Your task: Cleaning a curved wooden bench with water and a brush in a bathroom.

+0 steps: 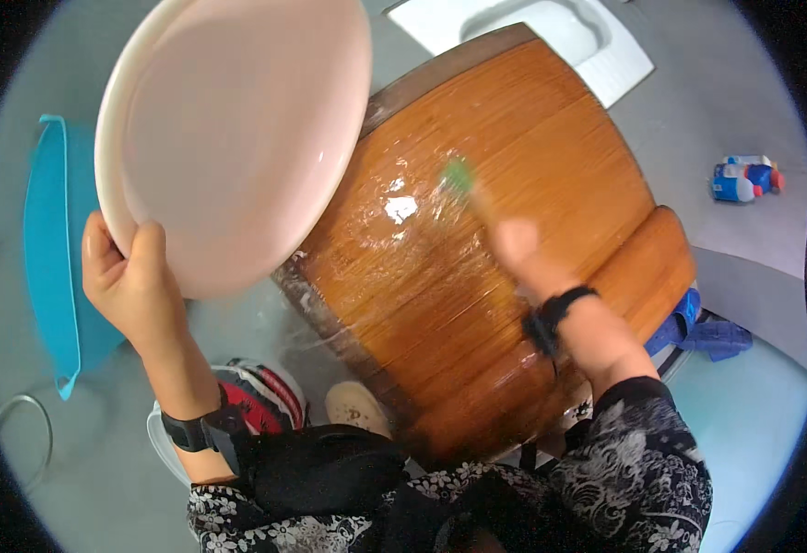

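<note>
My left hand (136, 272) grips the rim of a pale pink plastic basin (228, 138), thumb inside and fingers around the outside. The basin is tilted on its side, its hollow facing me. My right hand (520, 249), smeared by motion, is closed on a brush (457, 175) with a green head. That head is over or against a large brown wooden board (551, 157) with rounded edges; blur hides the exact contact. Water glistens on the board's left half and runs off its dark left edge.
A blue tub (48, 258) stands at the left. Below the basin is a white bucket (161, 438) with red and black cloth. A white squat toilet (620, 69) lies beyond the board. Bottles (737, 188) and blue slippers (717, 339) are at the right.
</note>
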`<control>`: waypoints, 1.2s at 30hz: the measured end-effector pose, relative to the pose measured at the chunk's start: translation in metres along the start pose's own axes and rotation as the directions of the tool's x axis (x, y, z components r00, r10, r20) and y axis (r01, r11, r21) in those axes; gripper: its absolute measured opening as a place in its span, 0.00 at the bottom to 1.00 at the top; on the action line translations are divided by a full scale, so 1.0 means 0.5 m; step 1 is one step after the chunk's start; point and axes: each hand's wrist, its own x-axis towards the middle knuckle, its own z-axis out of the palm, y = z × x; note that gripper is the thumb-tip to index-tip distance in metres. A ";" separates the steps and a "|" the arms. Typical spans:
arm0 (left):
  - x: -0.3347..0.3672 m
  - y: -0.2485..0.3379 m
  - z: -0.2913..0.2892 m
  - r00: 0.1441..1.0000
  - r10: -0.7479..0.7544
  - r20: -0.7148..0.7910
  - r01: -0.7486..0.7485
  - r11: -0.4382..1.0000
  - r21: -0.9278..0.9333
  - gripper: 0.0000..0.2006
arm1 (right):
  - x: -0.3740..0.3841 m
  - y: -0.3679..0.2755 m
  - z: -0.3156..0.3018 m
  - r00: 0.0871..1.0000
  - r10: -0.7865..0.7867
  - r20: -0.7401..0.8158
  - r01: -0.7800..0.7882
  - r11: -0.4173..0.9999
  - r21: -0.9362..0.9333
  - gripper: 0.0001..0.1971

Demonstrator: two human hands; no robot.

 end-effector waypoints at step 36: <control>0.025 -0.036 -0.079 0.997 0.058 -0.058 -0.050 0.991 0.120 0.04 | 0.004 -0.402 0.115 0.837 -0.521 -0.166 0.544 0.823 0.163 0.19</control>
